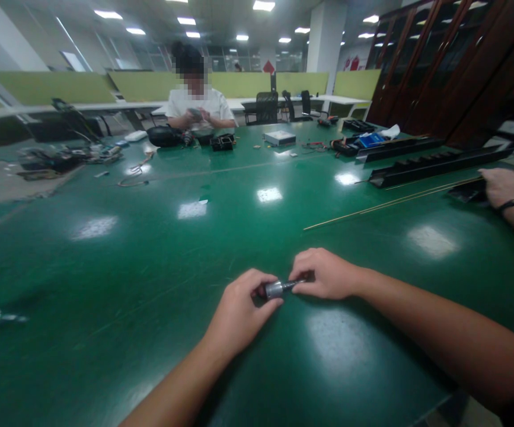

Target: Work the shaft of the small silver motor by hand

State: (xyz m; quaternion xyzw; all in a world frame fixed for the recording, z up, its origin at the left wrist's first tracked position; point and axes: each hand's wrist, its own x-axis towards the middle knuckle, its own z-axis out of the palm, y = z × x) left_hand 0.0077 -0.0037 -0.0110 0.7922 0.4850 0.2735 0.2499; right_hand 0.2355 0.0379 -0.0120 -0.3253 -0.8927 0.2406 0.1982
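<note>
Just above the green table, a short silver metal cylinder with a dark tapered end (275,289) lies level between my two hands. My left hand (244,303) is closed round its thicker silver end, thumb below and fingers above. Coming in from the right, my right hand (324,274) pinches the thin tapered end between thumb and fingertips. The fingers hide part of each end, and I cannot make out exactly what kind of part it is.
The green tabletop (159,249) is glossy. Thin brass-coloured rods (372,208) and black channel rails (434,165) lie to the right, by another person's hand (503,187). Across the table sits a person in white (201,110). Electronics clutter (61,157) lies far left.
</note>
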